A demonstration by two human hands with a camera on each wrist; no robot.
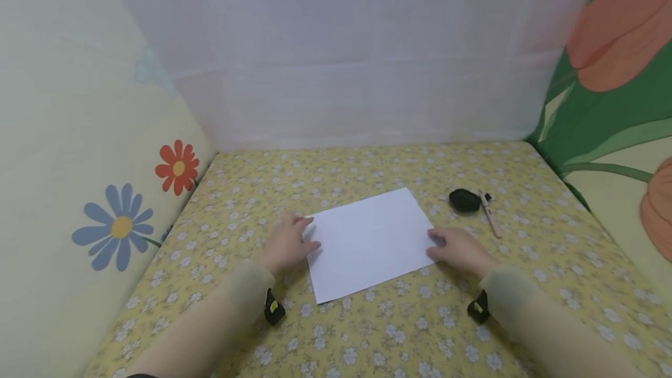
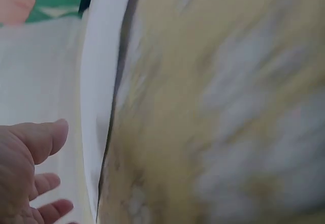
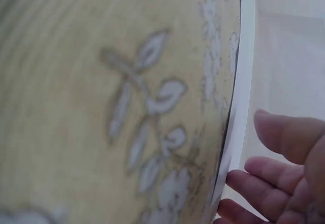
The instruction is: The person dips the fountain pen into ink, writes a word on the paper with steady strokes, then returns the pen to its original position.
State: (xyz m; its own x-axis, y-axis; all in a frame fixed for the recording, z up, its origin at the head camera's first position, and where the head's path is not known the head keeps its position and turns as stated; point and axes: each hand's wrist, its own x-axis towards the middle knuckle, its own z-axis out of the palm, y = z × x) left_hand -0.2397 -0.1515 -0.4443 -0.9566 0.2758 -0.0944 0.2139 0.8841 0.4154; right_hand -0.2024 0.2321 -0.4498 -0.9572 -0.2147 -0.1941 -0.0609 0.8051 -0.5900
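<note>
A blank white sheet of paper (image 1: 370, 244) lies flat on the flowered tablecloth, turned at a slight angle. At its left edge is my left hand (image 1: 287, 242), thumb and fingers spread apart over the border. My right hand (image 1: 459, 248) is at the opposite edge, its fingertips touching the paper. In the left wrist view, the left thumb (image 2: 43, 138) stands apart from the loosely bent fingers. The right wrist view shows the fingers by the paper's edge (image 3: 234, 127) and the thumb raised away from them.
Beyond the right hand lie a black rounded object (image 1: 464, 200) and a slim pinkish pen-like stick (image 1: 490, 216) with a dark end. A yellow flowered tablecloth (image 1: 262, 191) covers the table. Pale cloth (image 1: 367, 74) hangs behind, with flower-printed panels on both sides.
</note>
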